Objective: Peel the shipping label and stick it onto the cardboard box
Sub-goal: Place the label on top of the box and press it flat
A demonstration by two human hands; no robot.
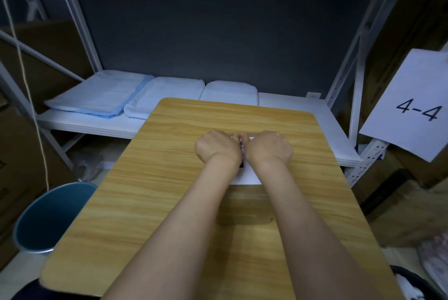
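A white shipping label (249,175) with black print lies on the wooden table (150,178), mostly covered by my wrists. My left hand (217,145) and my right hand (270,145) sit side by side over its far end, backs up. Their fingertips meet and pinch the label's far edge. No cardboard box stands on the table; the part of the label under my hands is hidden.
A blue bin (48,217) stands on the floor left of the table. Behind the table a white shelf (286,105) holds folded light-blue cloths (101,93). A paper sheet marked 4-4 (412,105) hangs at right. Cardboard boxes (43,52) fill the racks either side.
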